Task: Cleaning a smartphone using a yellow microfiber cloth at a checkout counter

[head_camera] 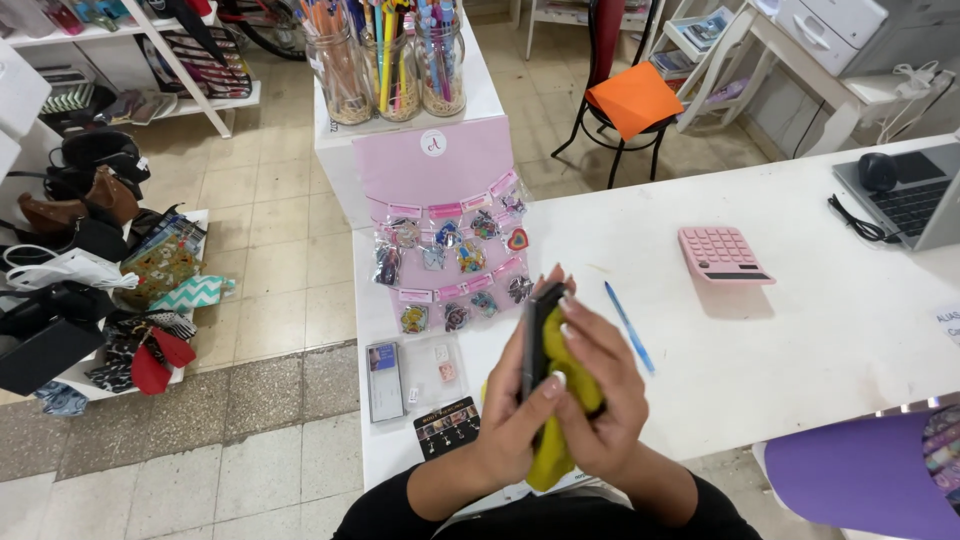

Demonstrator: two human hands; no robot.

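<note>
Head view: both hands raised over the near edge of the white counter (800,330), at 6 o'clock in frame.
Left hand (515,425): fingers wrapped around a slim dark phone (533,335), held edge-on and upright.
Right hand (600,400): fingers closed on a yellow cloth (553,455), pressed against the phone (cloth hangs down below both palms).
Blue pen (629,327): on counter, just beside the hands at 2 o'clock.
Pink calculator (724,254): farther out, 2 o'clock.
Pink display card (450,225): 12 o'clock of the hands.
</note>
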